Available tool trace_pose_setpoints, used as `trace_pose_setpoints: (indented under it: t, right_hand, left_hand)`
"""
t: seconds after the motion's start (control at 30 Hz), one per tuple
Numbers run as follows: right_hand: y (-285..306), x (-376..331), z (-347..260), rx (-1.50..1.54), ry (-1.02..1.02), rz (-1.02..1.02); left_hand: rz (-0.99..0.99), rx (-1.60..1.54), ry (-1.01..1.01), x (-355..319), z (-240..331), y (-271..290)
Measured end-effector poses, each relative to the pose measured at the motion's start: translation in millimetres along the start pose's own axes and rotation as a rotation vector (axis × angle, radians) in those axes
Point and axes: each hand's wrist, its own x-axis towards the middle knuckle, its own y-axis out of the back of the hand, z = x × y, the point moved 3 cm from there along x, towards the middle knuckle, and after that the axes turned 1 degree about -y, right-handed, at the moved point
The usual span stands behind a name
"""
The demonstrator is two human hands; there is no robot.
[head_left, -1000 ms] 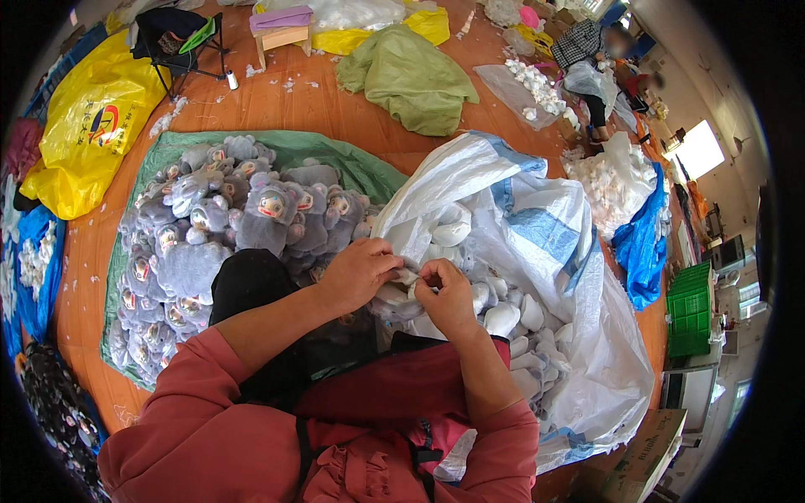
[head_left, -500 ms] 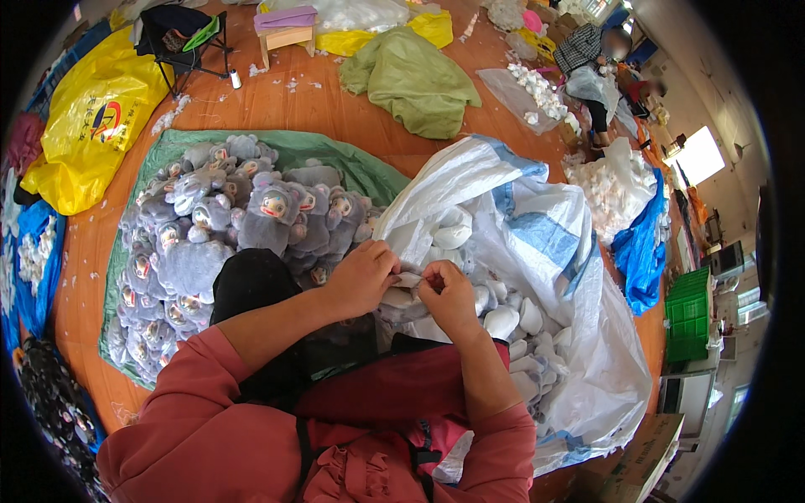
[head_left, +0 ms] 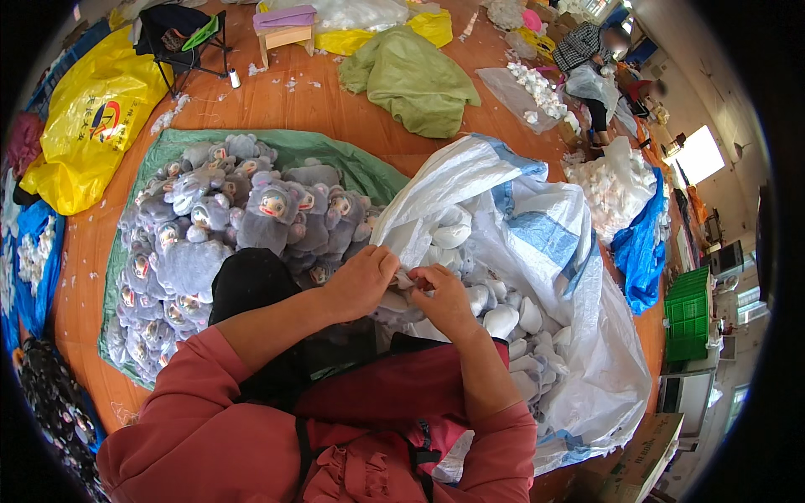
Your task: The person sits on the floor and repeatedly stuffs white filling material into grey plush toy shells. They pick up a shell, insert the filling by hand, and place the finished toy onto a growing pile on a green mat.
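Above my lap, my left hand (head_left: pixel 360 285) pinches the edge of a small grey-and-white plush piece (head_left: pixel 396 301). From the other side my right hand (head_left: pixel 444 302) grips the same piece, its thumb and fingertips close to those of the left. The fingers hide much of the piece, so its full shape cannot be made out. To the left lies a heap of grey plush dolls (head_left: pixel 272 210) with printed faces and round ears. On the right, a white-and-blue woven sack (head_left: pixel 545 230) lies open, with grey and white plush parts (head_left: pixel 503 320) inside.
The dolls rest on a green sheet (head_left: pixel 335 142). A yellow bag (head_left: pixel 92 117) and a folding chair (head_left: pixel 184 38) stand far left. Beyond are an olive cloth bag (head_left: pixel 411 80) and a seated person (head_left: pixel 583 50). At right are a green crate (head_left: pixel 688 314) and a cardboard box (head_left: pixel 641 461).
My right hand has shifted slightly left, toward my left hand, and its fingers have re-bent on the plush piece. My left hand has barely moved.
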Motion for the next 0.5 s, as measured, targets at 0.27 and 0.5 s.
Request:
trace_pose_setpoints:
  t: [0.27, 0.5]
  right_hand:
    - [-1.2, 1.0, 0.1, -0.033, -0.013, -0.008]
    - [1.3, 0.7, -8.6, -0.045, 0.020, 0.052]
  left_hand:
    - [-0.018, -0.072, -0.006, 0.5, -0.8, -2.3]
    - [0.025, -0.012, -0.019, 2.5, 3.7, 4.6]
